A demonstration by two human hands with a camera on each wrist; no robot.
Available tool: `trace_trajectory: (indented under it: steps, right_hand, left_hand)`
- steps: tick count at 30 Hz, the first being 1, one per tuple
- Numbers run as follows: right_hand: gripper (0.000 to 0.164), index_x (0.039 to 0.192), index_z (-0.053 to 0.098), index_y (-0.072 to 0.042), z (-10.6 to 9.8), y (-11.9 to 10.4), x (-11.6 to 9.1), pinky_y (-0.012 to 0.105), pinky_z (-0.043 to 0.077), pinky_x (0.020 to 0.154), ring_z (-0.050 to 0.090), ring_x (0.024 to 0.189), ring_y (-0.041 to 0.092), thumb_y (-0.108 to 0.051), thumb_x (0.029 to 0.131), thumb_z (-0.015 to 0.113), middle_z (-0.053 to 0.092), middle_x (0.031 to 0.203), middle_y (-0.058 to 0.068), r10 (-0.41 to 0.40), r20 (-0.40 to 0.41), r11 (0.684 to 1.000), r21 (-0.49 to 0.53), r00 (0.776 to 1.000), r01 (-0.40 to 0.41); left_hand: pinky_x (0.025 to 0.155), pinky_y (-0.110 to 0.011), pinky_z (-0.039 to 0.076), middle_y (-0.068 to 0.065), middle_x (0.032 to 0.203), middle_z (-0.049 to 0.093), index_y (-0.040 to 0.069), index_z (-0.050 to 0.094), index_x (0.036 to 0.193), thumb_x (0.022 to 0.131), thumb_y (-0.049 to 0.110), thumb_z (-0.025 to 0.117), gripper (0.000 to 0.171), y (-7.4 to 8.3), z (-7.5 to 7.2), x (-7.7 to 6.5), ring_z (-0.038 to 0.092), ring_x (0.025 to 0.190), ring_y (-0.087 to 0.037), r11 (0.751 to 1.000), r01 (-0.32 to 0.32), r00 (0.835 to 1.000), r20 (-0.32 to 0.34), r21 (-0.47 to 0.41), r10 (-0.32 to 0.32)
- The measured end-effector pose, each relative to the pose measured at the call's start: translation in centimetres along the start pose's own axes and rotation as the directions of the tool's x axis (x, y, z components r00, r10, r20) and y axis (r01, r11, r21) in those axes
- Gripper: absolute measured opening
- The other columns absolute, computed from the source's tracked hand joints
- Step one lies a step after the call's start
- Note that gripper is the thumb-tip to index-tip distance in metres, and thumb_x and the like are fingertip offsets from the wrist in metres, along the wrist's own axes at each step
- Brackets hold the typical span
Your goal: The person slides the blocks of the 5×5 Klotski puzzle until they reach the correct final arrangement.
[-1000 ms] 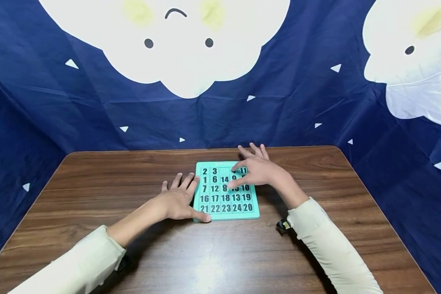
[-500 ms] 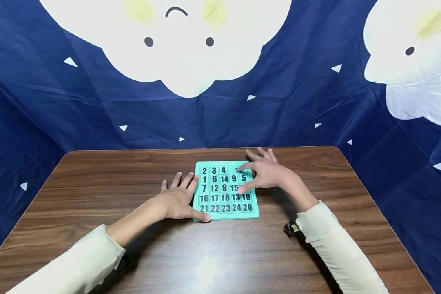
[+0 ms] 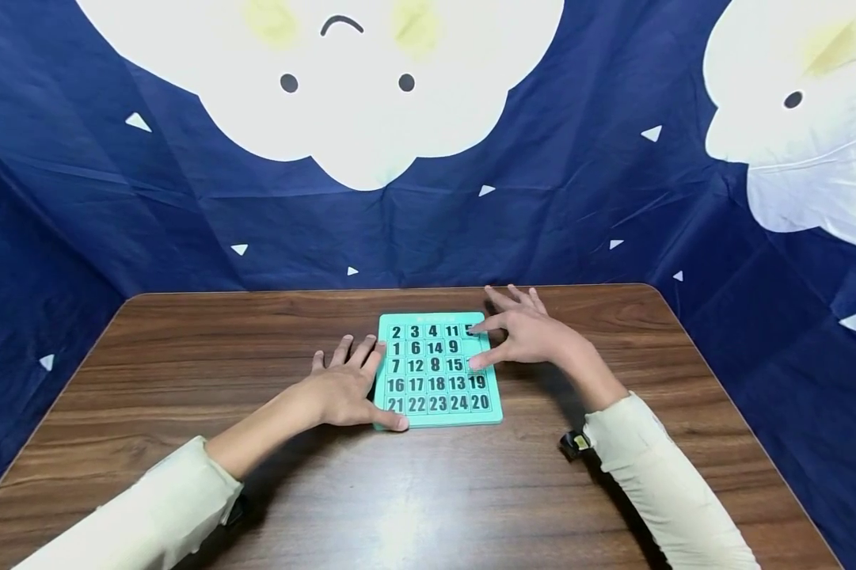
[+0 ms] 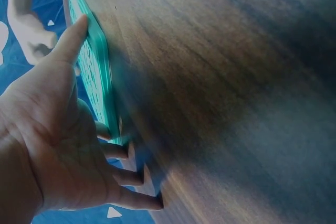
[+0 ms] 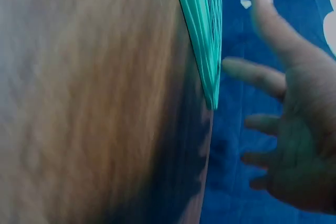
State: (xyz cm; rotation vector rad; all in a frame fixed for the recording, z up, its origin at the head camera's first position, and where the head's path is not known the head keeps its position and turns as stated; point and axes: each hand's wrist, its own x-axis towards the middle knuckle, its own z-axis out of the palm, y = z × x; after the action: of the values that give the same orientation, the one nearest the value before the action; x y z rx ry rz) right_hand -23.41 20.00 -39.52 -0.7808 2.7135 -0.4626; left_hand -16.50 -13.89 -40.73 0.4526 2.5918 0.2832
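Observation:
A turquoise number sliding puzzle point(image 3: 428, 416) lies flat on the table, its numbered tiles in rows. My left hand point(image 3: 342, 392) has its fingers spread at the puzzle's left side. Its thumb point(image 4: 73, 39) rests on the near left corner and its index finger touches the left edge. My right hand point(image 3: 530, 334) hovers over the right side, fingers spread. Its index fingertip is at the 5 tile point(image 3: 469, 329) in the far right corner. The gap point(image 3: 472, 346) in the tiles sits just below the 5. The right thumb covers the spot under that gap.
The brown wooden table point(image 3: 428, 499) extends around the puzzle. A dark blue cloth point(image 3: 306, 229) with white clouds hangs behind and beside it. A small dark object point(image 3: 573, 445) sits at the right cuff.
My right hand has moved right across the puzzle. The 4 and 11 tiles have slid left along the top row, and the 5 has gone up into the corner. The left hand stays put.

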Motion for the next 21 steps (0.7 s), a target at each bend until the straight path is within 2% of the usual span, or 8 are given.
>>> trace_trajectory:
  steps: [3,5,8,11,14,15,18,21]
  right_hand:
    - [0.068,0.15,0.075,-0.038,0.3,-0.4,-0.1,0.081,-0.007,0.135,0.001,0.175,0.057,-0.073,0.092,0.083,0.015,0.19,0.018,-0.048,0.055,0.999,0.025,0.997,0.047]
    - [0.063,0.145,0.078,-0.038,0.3,-0.5,-0.3,0.081,-0.007,0.135,0.001,0.175,0.057,-0.072,0.092,0.083,0.017,0.19,0.016,-0.04,0.074,0.999,0.029,0.996,0.038]
    - [0.054,0.132,0.086,-0.035,0.0,-0.5,-0.4,0.08,-0.006,0.136,0.006,0.175,0.056,-0.068,0.089,0.088,0.027,0.188,0.016,0.012,0.024,1.0,-0.001,1.0,-0.012]
    - [0.065,0.142,0.081,-0.032,0.1,-0.7,0.2,0.08,-0.005,0.136,0.006,0.176,0.055,-0.07,0.091,0.085,0.025,0.188,0.016,0.011,0.0,1.0,-0.011,1.0,-0.011]
    - [0.081,0.16,0.066,-0.034,0.4,-1.1,0.7,0.079,-0.005,0.136,0.003,0.176,0.055,-0.077,0.093,0.078,0.017,0.19,0.016,-0.021,0.05,1.0,0.0,0.999,0.021]
    - [0.082,0.162,0.064,-0.036,0.5,-1.2,0.7,0.079,-0.006,0.136,0.002,0.176,0.055,-0.078,0.094,0.077,0.015,0.191,0.015,-0.025,0.074,1.0,0.008,0.997,0.024]
    - [0.072,0.155,0.071,-0.036,0.2,-1.2,0.3,0.08,-0.006,0.136,0.0,0.176,0.056,-0.074,0.095,0.079,0.016,0.191,0.014,-0.037,0.121,0.999,0.022,0.992,0.035]
    - [0.065,0.147,0.078,-0.033,-0.2,-0.8,-0.1,0.08,-0.005,0.136,0.003,0.175,0.057,-0.069,0.094,0.082,0.021,0.19,0.015,-0.027,0.076,0.999,0.025,0.997,0.025]
  left_hand:
    - [0.13,-0.09,0.005,-0.019,0.192,0.001,0.012,0.005,0.184,0.084,0.093,0.073,0.145,0.0,0.1,0.2,-0.003,0.176,-0.055,1.0,0.001,1.0,0.0,0.003,-0.001]
    - [0.13,-0.089,0.004,-0.018,0.192,0.001,0.012,0.005,0.184,0.084,0.093,0.073,0.145,0.0,0.1,0.2,-0.003,0.176,-0.055,1.0,0.001,1.0,0.001,0.006,-0.001]
    - [0.13,-0.089,0.003,-0.018,0.192,0.0,0.012,0.004,0.184,0.084,0.093,0.073,0.145,0.0,0.0,0.2,-0.004,0.176,-0.055,1.0,0.001,1.0,0.004,0.001,-0.001]
    - [0.13,-0.089,0.002,-0.018,0.192,0.0,0.012,0.005,0.184,0.085,0.092,0.074,0.145,0.0,0.0,0.1,-0.005,0.175,-0.055,1.0,0.004,1.0,0.007,-0.007,-0.004]
    - [0.13,-0.089,0.003,-0.018,0.192,0.0,0.012,0.005,0.184,0.085,0.092,0.074,0.145,0.0,0.0,0.1,-0.004,0.175,-0.055,1.0,0.008,1.0,0.008,-0.006,-0.008]
    - [0.13,-0.089,0.003,-0.018,0.192,0.0,0.012,0.005,0.184,0.085,0.092,0.074,0.145,0.0,0.0,0.1,-0.004,0.176,-0.055,1.0,0.006,1.0,0.009,-0.005,-0.006]
    - [0.13,-0.089,0.003,-0.018,0.192,0.001,0.012,0.005,0.184,0.084,0.093,0.074,0.145,0.1,0.0,0.2,-0.004,0.176,-0.055,1.0,0.004,1.0,0.007,-0.001,-0.004]
    - [0.13,-0.089,0.003,-0.018,0.192,0.001,0.012,0.004,0.184,0.084,0.093,0.074,0.146,0.1,0.0,0.3,-0.004,0.176,-0.055,1.0,0.006,1.0,0.005,0.007,-0.006]
